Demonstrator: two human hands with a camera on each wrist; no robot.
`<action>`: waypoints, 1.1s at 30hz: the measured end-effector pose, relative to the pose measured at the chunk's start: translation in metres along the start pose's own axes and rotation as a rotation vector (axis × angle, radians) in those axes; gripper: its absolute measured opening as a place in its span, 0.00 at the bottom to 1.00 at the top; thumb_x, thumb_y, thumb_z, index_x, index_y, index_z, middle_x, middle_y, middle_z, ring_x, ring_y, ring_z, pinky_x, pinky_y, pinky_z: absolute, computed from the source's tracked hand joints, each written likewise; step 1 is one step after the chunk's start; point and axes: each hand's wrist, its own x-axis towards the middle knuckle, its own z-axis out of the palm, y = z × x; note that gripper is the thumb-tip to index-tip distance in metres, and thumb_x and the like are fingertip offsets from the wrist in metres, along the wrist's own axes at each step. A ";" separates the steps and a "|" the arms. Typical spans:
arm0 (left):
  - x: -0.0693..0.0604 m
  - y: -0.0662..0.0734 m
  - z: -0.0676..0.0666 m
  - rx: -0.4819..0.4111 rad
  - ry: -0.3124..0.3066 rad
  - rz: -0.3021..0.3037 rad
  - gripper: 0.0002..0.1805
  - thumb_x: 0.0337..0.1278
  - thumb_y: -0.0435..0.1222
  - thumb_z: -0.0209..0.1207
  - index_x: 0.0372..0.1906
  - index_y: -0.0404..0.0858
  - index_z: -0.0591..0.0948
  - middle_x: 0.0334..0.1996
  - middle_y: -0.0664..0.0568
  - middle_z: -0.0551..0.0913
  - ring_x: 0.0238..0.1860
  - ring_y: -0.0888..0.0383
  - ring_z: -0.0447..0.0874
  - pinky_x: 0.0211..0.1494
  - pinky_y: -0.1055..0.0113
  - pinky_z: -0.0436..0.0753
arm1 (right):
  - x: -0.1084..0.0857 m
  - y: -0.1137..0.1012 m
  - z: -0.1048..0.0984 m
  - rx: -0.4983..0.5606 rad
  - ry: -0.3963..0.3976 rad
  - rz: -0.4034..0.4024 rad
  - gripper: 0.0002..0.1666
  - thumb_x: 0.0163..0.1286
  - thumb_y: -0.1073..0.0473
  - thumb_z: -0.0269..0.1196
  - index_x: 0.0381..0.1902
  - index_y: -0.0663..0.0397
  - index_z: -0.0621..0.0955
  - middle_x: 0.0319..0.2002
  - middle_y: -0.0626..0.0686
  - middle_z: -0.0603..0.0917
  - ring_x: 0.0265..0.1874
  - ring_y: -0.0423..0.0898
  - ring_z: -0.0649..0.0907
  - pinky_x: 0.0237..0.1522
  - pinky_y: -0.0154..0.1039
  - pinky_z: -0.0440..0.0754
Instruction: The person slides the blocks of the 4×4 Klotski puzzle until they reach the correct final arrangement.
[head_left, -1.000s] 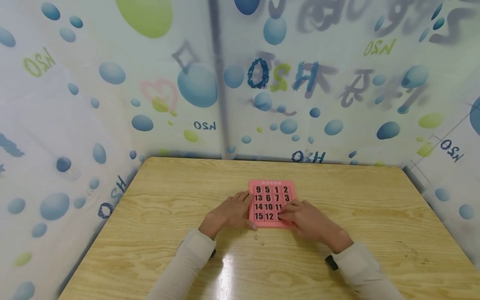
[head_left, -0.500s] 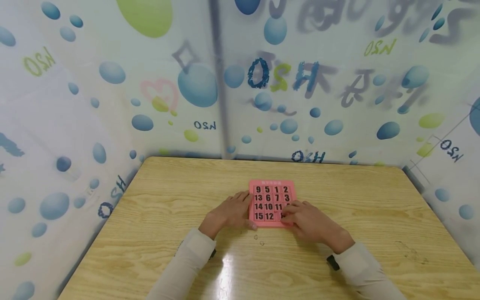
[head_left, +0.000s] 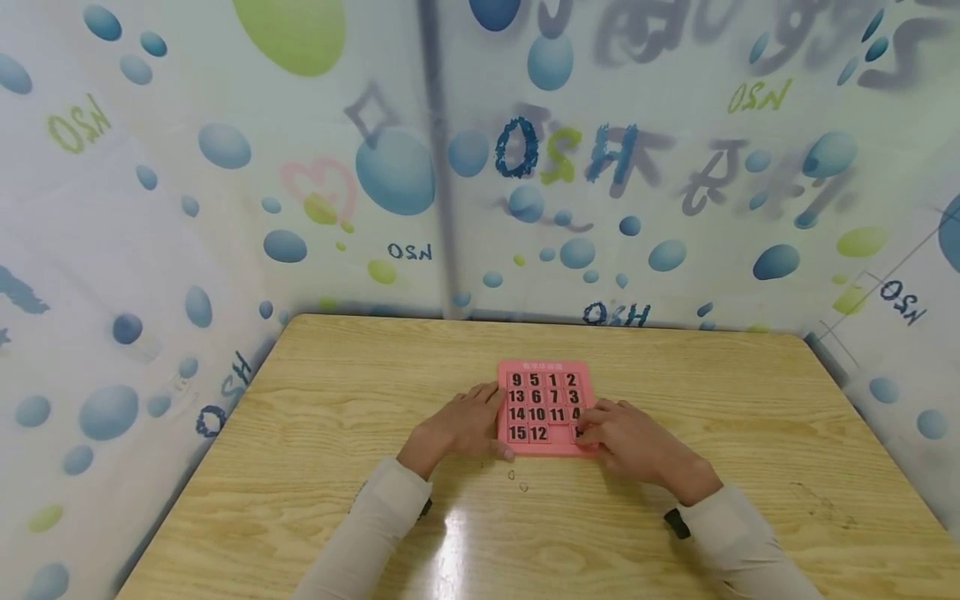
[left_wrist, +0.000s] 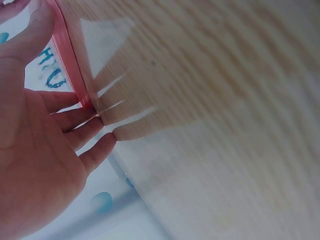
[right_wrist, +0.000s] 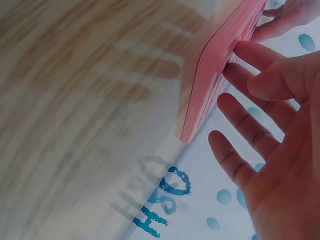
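A pink number puzzle board point(head_left: 543, 448) lies flat on the table. My left hand point(head_left: 467, 423) rests along its left side, thumb by the near left corner; in the left wrist view its relaxed fingers touch the pink edge point(left_wrist: 70, 55) and the tabletop. My right hand point(head_left: 637, 442) reaches over the lower right corner, fingertips on the bottom-row tile at the far right, whose number is mostly covered. An empty slot point(head_left: 559, 434) lies between that tile and the 12 tile point(head_left: 538, 433). The right wrist view shows the right hand point(right_wrist: 280, 130) with fingers spread and slightly bent.
The wooden table point(head_left: 375, 375) reaches back to a wall covering point(head_left: 465, 208) printed with blue and green drops and lettering. Similar covering stands at the left and right. A bright reflection lies on the tabletop between the forearms.
The partly covered bottom-row tile has slid right, and an empty slot shows beside the 12. My right hand has moved right with it, uncovering more of the 4 tile. My left hand has stayed put.
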 end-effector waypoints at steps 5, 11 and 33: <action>0.001 -0.001 0.001 0.009 0.002 0.002 0.59 0.54 0.64 0.62 0.80 0.40 0.48 0.80 0.46 0.49 0.79 0.48 0.47 0.76 0.45 0.59 | -0.001 0.000 -0.001 -0.002 0.017 -0.017 0.15 0.69 0.67 0.59 0.45 0.47 0.89 0.49 0.48 0.84 0.52 0.49 0.79 0.57 0.55 0.79; 0.001 -0.001 0.001 0.011 -0.004 -0.003 0.58 0.54 0.64 0.62 0.80 0.40 0.48 0.80 0.46 0.49 0.79 0.48 0.47 0.77 0.46 0.58 | 0.009 -0.009 0.002 0.026 0.040 -0.057 0.16 0.71 0.64 0.59 0.52 0.47 0.86 0.53 0.48 0.83 0.56 0.49 0.79 0.59 0.55 0.77; 0.001 0.000 0.001 0.025 -0.009 -0.007 0.59 0.54 0.65 0.60 0.80 0.39 0.48 0.80 0.46 0.49 0.79 0.49 0.47 0.77 0.47 0.58 | 0.028 -0.025 0.010 -0.009 0.004 -0.102 0.16 0.72 0.60 0.59 0.54 0.46 0.86 0.57 0.48 0.83 0.62 0.51 0.77 0.68 0.56 0.70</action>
